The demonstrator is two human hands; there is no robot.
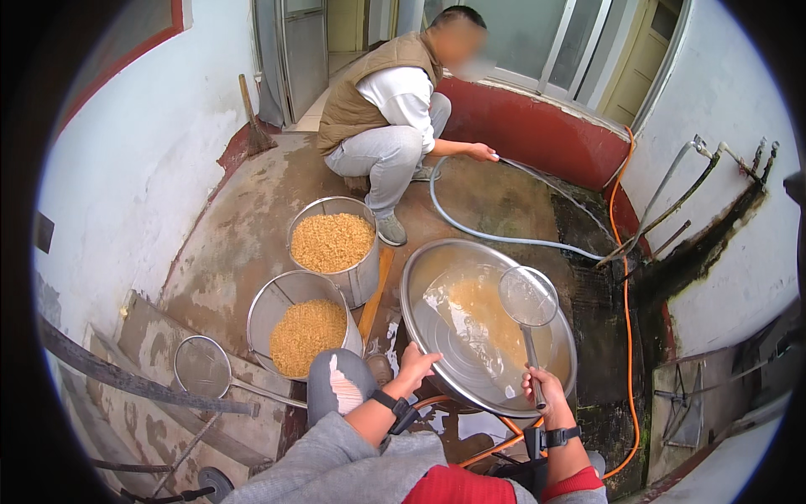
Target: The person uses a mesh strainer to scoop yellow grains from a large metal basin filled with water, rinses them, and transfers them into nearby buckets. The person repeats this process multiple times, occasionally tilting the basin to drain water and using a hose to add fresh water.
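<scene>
A wide metal basin (412,315) stands in front of me, with cloudy water and tan grain-like material in its bottom. My left hand (417,367) is at the basin's near-left rim, its fingers closed on the edge. The handle of a round wire-mesh skimmer (527,296) is in my right hand (544,389); the mesh lies over the right part of the basin, above the water. Left of the basin are two mesh-walled cylindrical containers, one nearer (261,315) and one farther (365,277), each partly filled with golden grain.
A person (384,113) crouches beyond the containers, holding a pale hose (491,236) that runs water. Another mesh skimmer (203,366) lies at left. An orange hose (628,340) crosses the wet floor at right. A wooden board (376,296) lies beside the containers.
</scene>
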